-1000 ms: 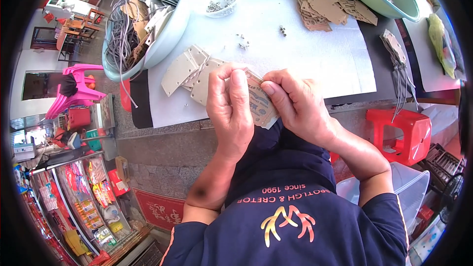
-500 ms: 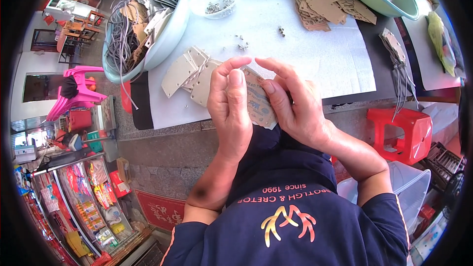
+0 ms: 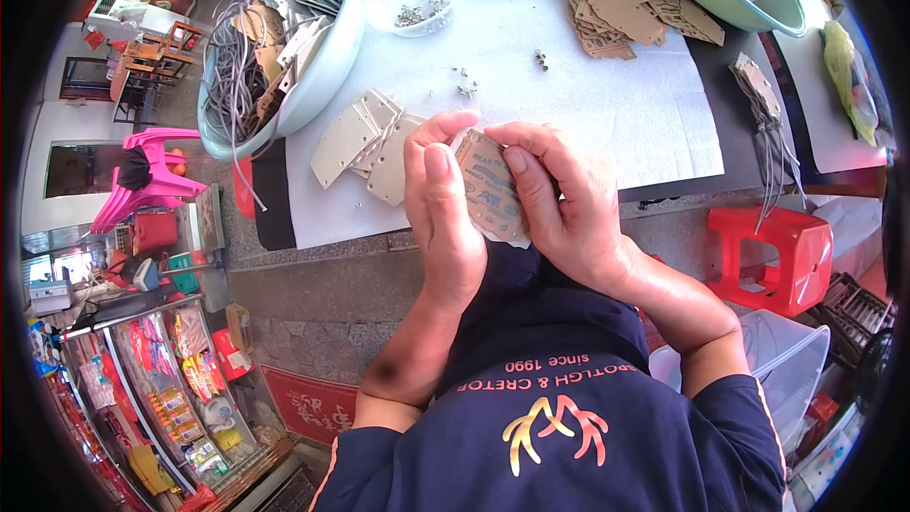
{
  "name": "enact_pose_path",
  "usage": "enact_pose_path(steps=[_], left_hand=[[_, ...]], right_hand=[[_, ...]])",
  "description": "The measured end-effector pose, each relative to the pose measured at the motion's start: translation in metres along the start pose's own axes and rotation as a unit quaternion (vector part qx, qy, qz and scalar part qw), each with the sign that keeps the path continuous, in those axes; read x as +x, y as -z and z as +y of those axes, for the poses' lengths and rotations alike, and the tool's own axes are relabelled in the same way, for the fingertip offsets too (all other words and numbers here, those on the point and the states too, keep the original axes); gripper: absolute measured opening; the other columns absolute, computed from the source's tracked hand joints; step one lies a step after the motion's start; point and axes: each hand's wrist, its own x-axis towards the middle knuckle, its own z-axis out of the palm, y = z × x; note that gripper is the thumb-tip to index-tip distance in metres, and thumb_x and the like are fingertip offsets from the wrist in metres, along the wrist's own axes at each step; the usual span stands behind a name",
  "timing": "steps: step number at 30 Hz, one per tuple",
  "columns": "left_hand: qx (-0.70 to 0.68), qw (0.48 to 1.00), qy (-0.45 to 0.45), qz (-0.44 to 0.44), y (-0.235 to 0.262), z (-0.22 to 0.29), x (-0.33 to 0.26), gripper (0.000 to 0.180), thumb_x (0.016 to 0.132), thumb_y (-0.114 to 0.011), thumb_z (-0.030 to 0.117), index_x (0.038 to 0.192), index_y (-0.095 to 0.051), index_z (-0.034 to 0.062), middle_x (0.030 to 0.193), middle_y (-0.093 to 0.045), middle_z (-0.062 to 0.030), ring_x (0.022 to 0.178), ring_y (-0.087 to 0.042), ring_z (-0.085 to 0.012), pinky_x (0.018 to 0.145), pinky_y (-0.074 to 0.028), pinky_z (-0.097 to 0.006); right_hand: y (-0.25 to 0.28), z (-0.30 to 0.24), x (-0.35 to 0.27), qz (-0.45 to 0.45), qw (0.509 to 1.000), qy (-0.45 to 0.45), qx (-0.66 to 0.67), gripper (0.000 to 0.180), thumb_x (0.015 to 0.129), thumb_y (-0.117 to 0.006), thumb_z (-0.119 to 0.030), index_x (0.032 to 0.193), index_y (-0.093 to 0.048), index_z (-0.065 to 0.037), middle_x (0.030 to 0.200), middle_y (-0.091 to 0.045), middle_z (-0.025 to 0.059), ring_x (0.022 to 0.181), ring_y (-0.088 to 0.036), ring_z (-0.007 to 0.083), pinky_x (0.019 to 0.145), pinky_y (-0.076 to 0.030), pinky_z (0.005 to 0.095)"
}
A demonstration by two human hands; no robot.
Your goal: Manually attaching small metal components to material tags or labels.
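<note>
Between my hands, over the near edge of the table, is a flat brown printed card [image 3: 491, 192] with a pale layer showing along its edge. My left hand [image 3: 443, 199] grips its left side, thumb upright against it. My right hand [image 3: 559, 194] pinches the upper right edge between thumb and fingertips. Just left of my left hand, pale grey plates with small holes [image 3: 355, 137] lie overlapped on the white sheet. Small metal fasteners [image 3: 467, 89] are scattered beyond my fingers, with another little cluster [image 3: 541, 60] to the right.
A pale blue basin [image 3: 346, 57] holds grey cords and plates at left. A clear dish [image 3: 417, 27] contains metal bits. Brown cards [image 3: 616, 0] are heaped by a green basin [image 3: 787, 14]. Corded plates [image 3: 755, 90] hang over the right edge above a red stool [image 3: 773, 261].
My right fingertips have come down onto the card's top edge. The card has turned a little, so more of its printed face shows. My left hand has barely moved.
</note>
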Motion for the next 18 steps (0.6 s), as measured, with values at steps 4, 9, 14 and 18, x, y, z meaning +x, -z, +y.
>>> enact_pose_path(steps=[4,9,14,18], left_hand=[[0.001,1.000,0.017,-0.005,-0.004,0.006,-0.001,0.042,0.102,-0.033,0.036,0.116,-0.048,0.0004,0.102,-0.054,-0.0089,0.093,-0.055,-0.0134,0.083,-0.045,-0.028],[0.048,0.997,-0.047,-0.034,0.001,-0.003,0.000,0.027,0.095,-0.046,0.014,0.118,-0.047,-0.0012,0.106,-0.053,-0.0090,0.095,-0.052,-0.0117,0.084,-0.044,-0.026],[0.029,0.997,-0.039,-0.057,0.002,-0.002,0.001,0.029,0.091,-0.048,0.006,0.119,-0.047,-0.0024,0.107,-0.052,-0.0091,0.096,-0.051,-0.0119,0.086,-0.043,-0.027],[0.071,0.993,-0.064,-0.074,0.003,0.002,0.003,0.030,0.090,-0.047,0.007,0.119,-0.047,-0.0029,0.108,-0.053,-0.0097,0.096,-0.052,-0.0122,0.087,-0.043,-0.027]], right_hand=[[0.001,-0.003,0.001,-0.007,1.000,0.001,-0.012,0.018,0.088,-0.056,0.002,0.106,-0.060,-0.002,0.079,-0.060,0.0139,0.069,-0.061,0.0295,0.061,-0.048,0.0367],[0.001,-0.005,0.001,-0.016,1.000,-0.002,-0.018,0.021,0.087,-0.056,0.002,0.108,-0.059,-0.001,0.082,-0.060,0.0149,0.069,-0.060,0.0298,0.062,-0.048,0.0371],[0.000,-0.001,-0.001,-0.015,0.999,0.013,-0.036,0.022,0.088,-0.056,0.000,0.109,-0.058,0.000,0.084,-0.061,0.0157,0.071,-0.061,0.0313,0.064,-0.048,0.0386],[-0.001,-0.003,-0.002,-0.015,0.999,0.003,-0.036,0.024,0.088,-0.056,-0.001,0.112,-0.057,0.000,0.087,-0.062,0.0165,0.076,-0.062,0.0321,0.066,-0.049,0.0388]])
